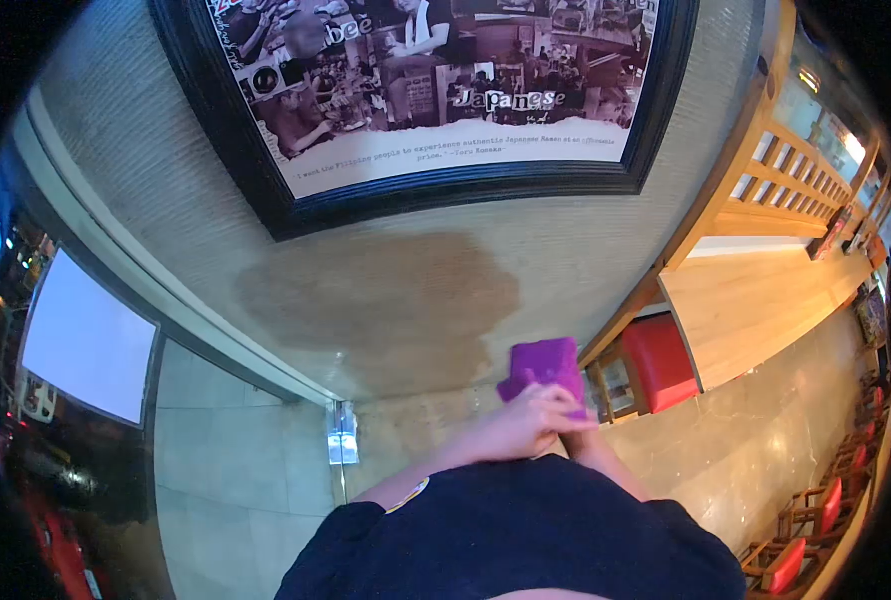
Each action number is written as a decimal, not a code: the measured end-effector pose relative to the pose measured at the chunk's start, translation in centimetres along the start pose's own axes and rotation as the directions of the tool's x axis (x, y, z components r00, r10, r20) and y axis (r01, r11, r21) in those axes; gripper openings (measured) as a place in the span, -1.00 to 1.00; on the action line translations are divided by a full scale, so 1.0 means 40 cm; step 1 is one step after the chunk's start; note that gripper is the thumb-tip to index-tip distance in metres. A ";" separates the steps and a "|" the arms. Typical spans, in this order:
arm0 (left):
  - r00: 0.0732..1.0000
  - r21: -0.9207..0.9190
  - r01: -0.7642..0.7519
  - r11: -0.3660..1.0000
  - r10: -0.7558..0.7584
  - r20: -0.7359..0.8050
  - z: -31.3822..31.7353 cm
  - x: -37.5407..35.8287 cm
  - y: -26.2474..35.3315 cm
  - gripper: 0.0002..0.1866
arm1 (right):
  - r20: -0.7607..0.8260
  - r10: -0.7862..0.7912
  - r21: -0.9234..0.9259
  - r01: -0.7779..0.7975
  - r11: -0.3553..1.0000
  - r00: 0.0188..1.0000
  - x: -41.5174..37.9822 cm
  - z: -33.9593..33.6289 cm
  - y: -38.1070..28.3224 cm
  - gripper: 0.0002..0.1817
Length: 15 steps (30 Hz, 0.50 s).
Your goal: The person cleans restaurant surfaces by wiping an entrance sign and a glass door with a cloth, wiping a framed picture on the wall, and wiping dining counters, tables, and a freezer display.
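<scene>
A folded purple cloth (546, 360) is held up in front of my dark shirt, near the foot of the wall. My left hand (536, 412) lies across its lower part with bent fingers closed on it. Just to the right, my right hand (578, 436) meets the cloth's lower edge. The left hand and the cloth hide most of its fingers. Both hands are close together and slightly blurred.
Ahead is a textured wall (216, 230) with a large brownish patch (396, 290) below a black-framed poster (446, 205). A glass door edge (341, 435) stands at left. On the right are a wooden table (756, 310), a red-cushioned seat (661, 362) and several chairs.
</scene>
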<state>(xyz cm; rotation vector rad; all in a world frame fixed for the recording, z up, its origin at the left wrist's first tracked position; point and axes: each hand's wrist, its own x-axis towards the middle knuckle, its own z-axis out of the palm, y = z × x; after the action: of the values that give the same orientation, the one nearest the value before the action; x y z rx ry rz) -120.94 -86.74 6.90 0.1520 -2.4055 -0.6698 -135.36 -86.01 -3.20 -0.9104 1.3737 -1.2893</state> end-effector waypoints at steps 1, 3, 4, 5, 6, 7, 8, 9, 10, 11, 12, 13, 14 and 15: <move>0.998 0.075 -0.037 0.996 0.041 -0.046 -0.017 0.008 -0.008 -0.46 | 0.038 -0.147 -0.180 0.152 0.972 0.988 0.015 -0.010 -0.062 -0.65; 0.987 0.234 -0.021 0.972 0.058 -0.150 -0.151 0.051 -0.048 -0.49 | 0.094 -0.413 -0.466 0.406 0.786 0.906 0.040 -0.027 -0.198 -0.60; 0.976 0.386 0.072 0.920 0.015 -0.219 -0.242 0.053 -0.074 -0.51 | 0.103 -0.527 -0.563 0.486 0.668 0.844 0.052 -0.037 -0.259 -0.57; 0.958 0.515 0.178 0.838 -0.028 -0.287 -0.333 0.054 -0.100 -0.51 | 0.105 -0.626 -0.637 0.536 0.554 0.773 0.070 -0.049 -0.315 -0.54; 0.905 0.585 0.216 0.782 0.066 -0.421 -0.439 0.065 -0.092 -0.55 | 0.096 -0.703 -0.696 0.552 0.459 0.705 0.092 -0.063 -0.364 -0.51; 0.793 0.526 0.446 0.724 -0.047 -0.608 -0.519 0.061 -0.093 -0.58 | 0.060 -0.766 -0.714 0.564 0.416 0.641 0.131 -0.089 -0.399 -0.49; 0.776 0.707 0.352 0.614 0.231 -0.587 -0.634 0.071 -0.122 -0.60 | 0.016 -0.804 -0.723 0.562 0.401 0.594 0.174 -0.117 -0.417 -0.46; 0.659 0.699 0.482 0.529 0.307 -0.687 -0.721 0.072 -0.149 -0.61 | -0.023 -0.830 -0.732 0.556 0.394 0.557 0.216 -0.147 -0.429 -0.43; 0.572 0.714 0.560 0.421 0.427 -0.700 -0.808 0.081 -0.168 -0.58 | -0.056 -0.838 -0.733 0.548 0.404 0.542 0.259 -0.175 -0.428 -0.40; 0.512 0.718 0.647 0.258 0.551 -0.659 -0.872 0.095 -0.158 -0.55 | -0.083 -0.837 -0.729 0.540 0.420 0.541 0.303 -0.198 -0.417 -0.38; 0.450 0.685 0.692 0.231 0.604 -0.658 -0.932 0.103 -0.171 -0.54 | -0.106 -0.831 -0.721 0.533 0.443 0.546 0.348 -0.215 -0.403 -0.35; 0.468 0.699 0.698 0.156 0.638 -0.611 -0.981 0.108 -0.178 -0.52 | -0.123 -0.819 -0.714 0.523 0.465 0.560 0.398 -0.223 -0.382 -0.32; 0.445 0.671 0.732 0.123 0.658 -0.607 -1.005 0.120 -0.187 -0.50 | -0.137 -0.811 -0.710 0.514 0.481 0.569 0.445 -0.225 -0.368 -0.29; 0.420 0.637 0.766 0.092 0.678 -0.603 -1.022 0.132 -0.198 -0.49 | -0.140 -0.809 -0.718 0.504 0.480 0.571 0.483 -0.227 -0.361 -0.26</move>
<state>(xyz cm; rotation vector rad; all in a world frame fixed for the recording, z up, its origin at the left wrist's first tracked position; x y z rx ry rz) -100.90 -112.47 33.35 0.9653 -1.0732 1.1642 -149.84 -104.65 7.12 -1.8551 1.9851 -1.7818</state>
